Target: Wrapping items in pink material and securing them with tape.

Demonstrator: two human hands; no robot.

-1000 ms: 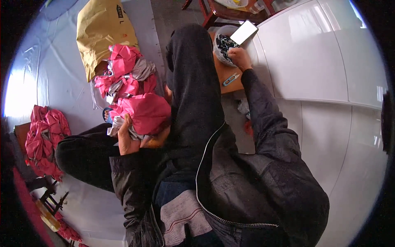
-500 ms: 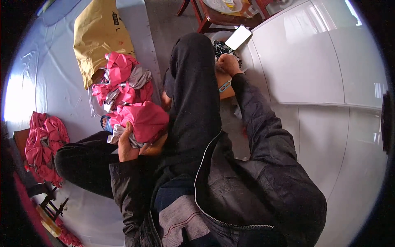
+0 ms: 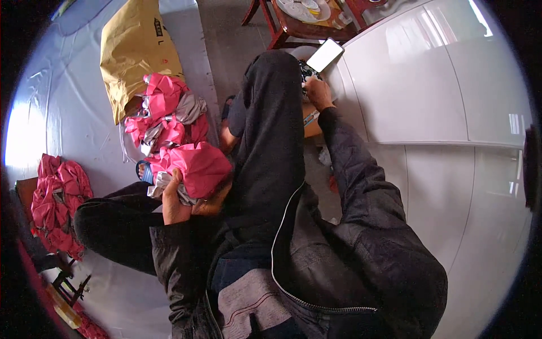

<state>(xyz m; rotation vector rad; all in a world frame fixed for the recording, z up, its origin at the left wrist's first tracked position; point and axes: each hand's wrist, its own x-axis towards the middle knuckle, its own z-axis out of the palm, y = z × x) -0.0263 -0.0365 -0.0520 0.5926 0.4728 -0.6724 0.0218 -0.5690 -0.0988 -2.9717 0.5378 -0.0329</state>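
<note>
My left hand (image 3: 176, 202) is closed on a bunched pink cloth piece (image 3: 199, 165) with grey cloth showing at its edge, held over my bent left leg. More crumpled pink and grey cloth (image 3: 169, 113) touches it just beyond. On the other side of my raised right knee, my right hand (image 3: 319, 92) reaches to a pale round tub (image 3: 339, 85) with black-and-white contents (image 3: 306, 72). Its fingers are curled together at the contents; anything between them is too small or hidden to tell. A white-faced phone (image 3: 326, 55) lies across the tub's rim.
A large yellow-brown bag (image 3: 138, 51) lies at the upper left. Another pink heap (image 3: 61, 206) is on the far left. A brown box (image 3: 312, 129) with a light-blue tool (image 3: 311, 117) sits below the tub. A red-brown chair (image 3: 305, 28) stands beyond; a white glossy panel (image 3: 418, 85) fills the right.
My right hand has shifted slightly right and toward me at the tub, its fingers now drawn together. My right knee has moved a little right. My left hand still grips the pink cloth.
</note>
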